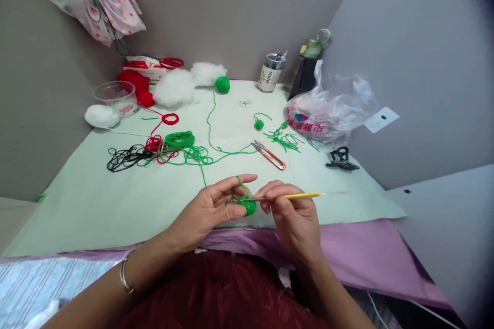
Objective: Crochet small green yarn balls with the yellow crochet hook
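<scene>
Near the front edge of the table, my left hand (216,204) pinches a small round green crochet piece (249,206) between thumb and fingers. Green yarn (242,185) runs up over its raised index finger. My right hand (294,216) grips a crochet hook (303,196) with a yellow handle, held nearly level. The hook's metal tip lies at the top of the green piece; whether it passes through a stitch is too small to tell. Beyond my hands lie orange-handled thread snips (269,156) and a tangle of green yarn (179,141).
Black yarn (129,158), a red yarn ring (170,119), white stuffing (175,87) and a clear tub (118,97) are at the left. A green yarn ball (222,84) and pen holder (271,73) stand at the back. Right are green scraps (286,139), a plastic bag (328,110) and a hair claw (341,159).
</scene>
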Available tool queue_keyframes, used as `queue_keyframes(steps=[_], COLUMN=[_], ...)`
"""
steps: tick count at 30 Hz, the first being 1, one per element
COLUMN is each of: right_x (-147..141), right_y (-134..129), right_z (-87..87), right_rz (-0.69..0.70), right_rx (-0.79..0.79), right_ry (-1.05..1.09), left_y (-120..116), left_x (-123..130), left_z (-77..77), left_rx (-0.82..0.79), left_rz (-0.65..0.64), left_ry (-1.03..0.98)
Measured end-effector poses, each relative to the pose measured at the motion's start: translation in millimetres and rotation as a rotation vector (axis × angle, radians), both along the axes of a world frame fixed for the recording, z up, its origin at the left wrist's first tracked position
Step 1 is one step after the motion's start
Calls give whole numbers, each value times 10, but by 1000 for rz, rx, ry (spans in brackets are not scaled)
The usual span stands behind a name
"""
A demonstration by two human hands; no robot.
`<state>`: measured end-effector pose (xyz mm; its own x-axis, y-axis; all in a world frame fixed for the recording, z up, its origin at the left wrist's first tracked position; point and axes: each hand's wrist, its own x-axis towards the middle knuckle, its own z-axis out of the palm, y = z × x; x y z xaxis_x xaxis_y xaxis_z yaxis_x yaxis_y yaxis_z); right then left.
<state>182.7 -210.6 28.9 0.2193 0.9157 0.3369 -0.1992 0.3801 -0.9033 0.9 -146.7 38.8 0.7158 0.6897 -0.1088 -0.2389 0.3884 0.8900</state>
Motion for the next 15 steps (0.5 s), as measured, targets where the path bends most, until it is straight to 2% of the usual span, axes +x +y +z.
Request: queue_keyframes(steps=[3, 6, 9, 15], right_x=[-48, -78, -68, 14], right_y=[-10, 0, 19, 31], right_z=[13, 35, 18, -27], right_rz=[-91, -164, -173, 11], right_rx=[92, 130, 78, -30], right_ry=[-253, -353, -272, -69], left_y=[-11, -35, -49, -11], left_x=[12, 21, 18, -4], left_z=[-25, -30, -5, 52], left_rx=[21, 61, 129, 257], left_rz=[5, 6, 56, 77], left_ry=[38, 56, 84, 159])
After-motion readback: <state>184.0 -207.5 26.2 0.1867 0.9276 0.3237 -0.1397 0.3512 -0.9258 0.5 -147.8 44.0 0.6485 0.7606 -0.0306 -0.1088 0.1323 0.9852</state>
